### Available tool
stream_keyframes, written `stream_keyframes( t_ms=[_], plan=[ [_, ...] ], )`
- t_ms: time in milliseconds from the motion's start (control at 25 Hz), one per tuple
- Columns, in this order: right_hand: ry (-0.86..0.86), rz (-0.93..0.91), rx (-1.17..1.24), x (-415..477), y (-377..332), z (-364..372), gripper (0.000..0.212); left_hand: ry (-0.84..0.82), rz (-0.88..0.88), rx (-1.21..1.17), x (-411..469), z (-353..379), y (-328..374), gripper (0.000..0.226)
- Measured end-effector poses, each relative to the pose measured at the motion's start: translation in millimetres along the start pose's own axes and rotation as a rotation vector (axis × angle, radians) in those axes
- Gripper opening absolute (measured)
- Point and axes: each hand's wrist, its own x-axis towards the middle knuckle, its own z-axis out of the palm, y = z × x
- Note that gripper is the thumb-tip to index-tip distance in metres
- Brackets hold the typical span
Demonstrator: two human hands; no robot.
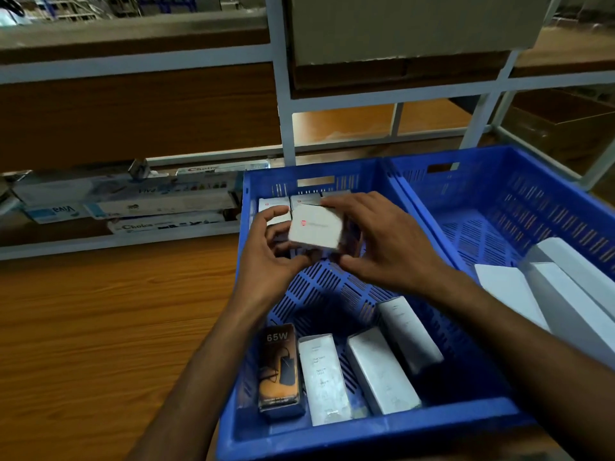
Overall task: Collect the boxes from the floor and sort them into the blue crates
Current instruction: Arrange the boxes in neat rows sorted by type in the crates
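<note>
Long cartons (133, 201), apparently on white shelving (283, 111)

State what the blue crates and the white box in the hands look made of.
Blue crates: likely moulded plastic, slightly glossy, with slotted walls and floor. White box: probably matte paperboard, with sharp folded edges and a red printed mark.

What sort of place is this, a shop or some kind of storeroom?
Most likely a stockroom or warehouse: white metal shelving holds long product cartons, and the left blue crate and right blue crate hold boxed goods. The left hand and right hand hold a small white box.
</note>
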Motion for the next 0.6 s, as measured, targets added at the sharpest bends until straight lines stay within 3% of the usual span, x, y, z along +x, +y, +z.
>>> stream_keyframes(
  t_ms=[80,200,360,480,600],
  plan=[
    [-0.031,0.103,0.052,-3,10,0,0.074,0.009,0.042,0.018,-2,-2,0,0.065],
    [-0.078,0.395,0.406,-2,25,-3,0.066,0.075,0.079,0.103,-3,-5,-2,0.053],
    [-0.066,0.588,0.814,-1,43,-10,0.067,0.2,0.036,-0.051,0,-11,-4,0.039],
    [-0.087,0.664,0.836,0,46,-10,0.065,0.198,0.037,-0.074,1,-11,-6,0.032],
    [-0.144,0.849,0.834,8,43,-8,0.046,0.199,0.035,-0.095,2,-11,-7,0.026]
  ],
)
